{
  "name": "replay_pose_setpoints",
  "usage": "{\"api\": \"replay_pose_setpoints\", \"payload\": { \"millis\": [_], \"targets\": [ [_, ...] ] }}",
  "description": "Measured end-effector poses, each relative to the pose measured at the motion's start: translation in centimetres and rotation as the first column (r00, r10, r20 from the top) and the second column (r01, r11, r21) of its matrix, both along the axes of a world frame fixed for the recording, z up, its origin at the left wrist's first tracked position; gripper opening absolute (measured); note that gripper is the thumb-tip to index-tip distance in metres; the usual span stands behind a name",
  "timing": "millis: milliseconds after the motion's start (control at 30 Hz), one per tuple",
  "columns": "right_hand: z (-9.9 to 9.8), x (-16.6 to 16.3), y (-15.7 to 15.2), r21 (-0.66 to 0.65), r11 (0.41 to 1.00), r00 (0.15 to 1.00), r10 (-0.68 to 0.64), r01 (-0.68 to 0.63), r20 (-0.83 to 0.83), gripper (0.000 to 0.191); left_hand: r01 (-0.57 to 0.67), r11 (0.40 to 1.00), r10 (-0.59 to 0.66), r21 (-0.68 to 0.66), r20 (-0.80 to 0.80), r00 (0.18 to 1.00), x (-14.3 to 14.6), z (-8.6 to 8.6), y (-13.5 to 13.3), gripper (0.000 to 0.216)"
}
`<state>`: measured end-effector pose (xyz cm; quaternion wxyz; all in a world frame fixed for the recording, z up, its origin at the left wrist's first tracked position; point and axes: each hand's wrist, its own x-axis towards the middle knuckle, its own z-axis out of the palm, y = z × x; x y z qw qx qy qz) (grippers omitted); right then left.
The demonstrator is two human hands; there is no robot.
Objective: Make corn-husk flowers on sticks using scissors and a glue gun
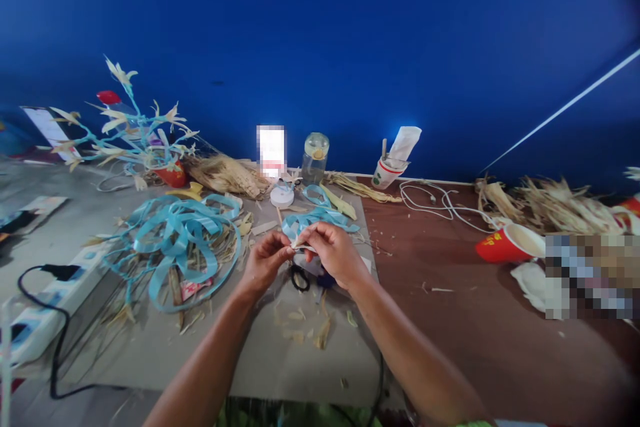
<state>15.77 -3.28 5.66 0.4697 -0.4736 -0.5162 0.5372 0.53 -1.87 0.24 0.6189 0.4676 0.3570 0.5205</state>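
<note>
Over the middle of the grey board, my left hand [267,261] and my right hand [334,253] meet, both closed in a pinch. Between their fingertips is a small pale strip of dried husk [301,245]; the fingers hide part of it. A thin stick [279,216] rises just above my left fingers; whether that hand holds it I cannot tell. Behind the hands lies a flat coil of light blue ribbon [320,216]. Under them sits a black loop [300,278], perhaps a scissor handle, partly hidden. Husk scraps [321,333] are scattered nearer to me.
At left are a big tangle of blue ribbon [187,240], a power strip [75,293] and a blue-stemmed husk-flower branch [145,127]. A glass jar [315,157], a paper cup [387,173], white cables [425,203], a tipped red cup [493,247] and husk bundles [540,210] stand or lie around.
</note>
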Motion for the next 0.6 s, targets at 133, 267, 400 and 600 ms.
{"api": "replay_pose_setpoints", "payload": {
  "millis": [133, 267, 400, 600],
  "targets": [
    [-0.1, 0.32, 0.03, 0.008, 1.0, 0.996, 0.004, -0.004, 0.092, 0.023, -0.011, 1.0, 0.011, 0.006, -0.005, 1.0, 0.11, -0.29, -0.04, 0.031],
    [0.51, 0.53, -0.05, 0.0, 1.0, 0.973, 0.002, -0.002, 0.232, 0.024, -0.038, 0.994, 0.048, 0.103, -0.095, 0.994, 0.18, -0.04, -0.1, 0.019],
    [0.75, 0.7, -0.06, 0.013, 1.0, 0.956, 0.008, -0.012, 0.295, 0.029, -0.038, 0.991, 0.053, 0.127, -0.112, 0.992, 0.03, 0.09, -0.02, 0.015],
    [0.43, 0.99, 0.24, -0.022, 0.999, 0.999, -0.029, 0.029, 0.032, 0.034, -0.043, 0.997, 0.046, 0.069, -0.03, 0.999, -0.13, -0.4, 0.16, 0.013]
  ]
}}
